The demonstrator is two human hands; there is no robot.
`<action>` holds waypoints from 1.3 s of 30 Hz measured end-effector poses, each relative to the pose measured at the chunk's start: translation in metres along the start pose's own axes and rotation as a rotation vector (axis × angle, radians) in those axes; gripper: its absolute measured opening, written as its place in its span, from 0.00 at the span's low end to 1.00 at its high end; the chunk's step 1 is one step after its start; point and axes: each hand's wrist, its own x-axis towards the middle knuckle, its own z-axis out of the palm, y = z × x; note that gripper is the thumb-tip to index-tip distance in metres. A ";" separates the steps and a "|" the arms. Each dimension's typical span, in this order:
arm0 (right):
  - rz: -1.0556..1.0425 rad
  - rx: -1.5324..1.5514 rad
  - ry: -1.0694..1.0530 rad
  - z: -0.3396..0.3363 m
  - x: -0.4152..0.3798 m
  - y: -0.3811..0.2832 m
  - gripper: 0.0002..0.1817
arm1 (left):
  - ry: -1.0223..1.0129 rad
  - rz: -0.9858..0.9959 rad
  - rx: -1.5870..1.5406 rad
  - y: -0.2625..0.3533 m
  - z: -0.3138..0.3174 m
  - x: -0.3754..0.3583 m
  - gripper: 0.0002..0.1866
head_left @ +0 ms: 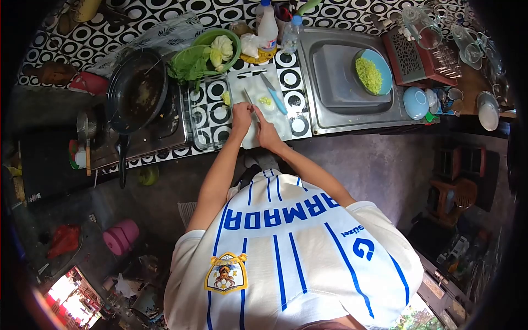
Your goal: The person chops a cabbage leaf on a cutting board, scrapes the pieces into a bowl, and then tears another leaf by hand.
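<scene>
A white cutting board (pixel 283 129) lies on the tiled counter. My right hand (pixel 268 133) is closed around a knife (pixel 247 95), its blade pointing up and away over the board. Beside it my left hand (pixel 242 116) is closed at the board's left part, close to the blade; its fingers hide whatever they hold. A little pile of chopped pale-green vegetable (pixel 265 101) sits to the right of the blade. A second knife with a light-blue handle (pixel 279 103) rests on the board. One yellow-green leaf piece (pixel 226 98) is at the board's left edge.
A clear glass dish (pixel 201 145) stands left of the board. Behind are a green basin (pixel 236 43) of leafy vegetables and bottles (pixel 268 27). A dark wok (pixel 137 91) is on the stove. Right, a blue bowl (pixel 386 77) of shredded greens stands over the sink (pixel 322 122).
</scene>
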 end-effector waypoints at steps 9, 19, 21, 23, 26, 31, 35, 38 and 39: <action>0.012 -0.152 -0.068 -0.019 -0.042 0.008 0.42 | 0.006 -0.036 -0.036 -0.002 0.006 -0.002 0.06; -0.022 -0.166 -0.017 -0.005 0.014 -0.005 0.44 | 0.053 -0.018 -0.075 -0.001 0.006 -0.009 0.06; -0.023 -0.185 -0.042 -0.007 0.013 -0.005 0.44 | 0.061 -0.018 -0.009 -0.001 0.009 -0.010 0.07; -0.049 -0.174 -0.049 -0.009 0.002 0.002 0.45 | 0.071 -0.012 0.025 -0.003 0.009 -0.012 0.07; -0.044 -0.238 -0.086 -0.020 -0.032 0.004 0.49 | 0.072 0.005 0.035 -0.009 0.014 -0.009 0.07; 0.035 -0.243 -0.084 -0.032 -0.038 0.005 0.50 | 0.076 -0.008 -0.013 -0.013 0.017 -0.011 0.05; 0.051 -0.155 -0.047 -0.034 -0.025 0.000 0.47 | 0.043 -0.034 0.020 -0.015 0.016 -0.010 0.07; 0.048 -0.090 -0.034 -0.033 -0.022 0.002 0.45 | 0.054 -0.045 0.029 -0.013 0.015 -0.008 0.12; 0.047 -0.068 -0.032 -0.033 -0.022 0.001 0.44 | 0.060 -0.040 0.001 -0.015 0.015 -0.008 0.13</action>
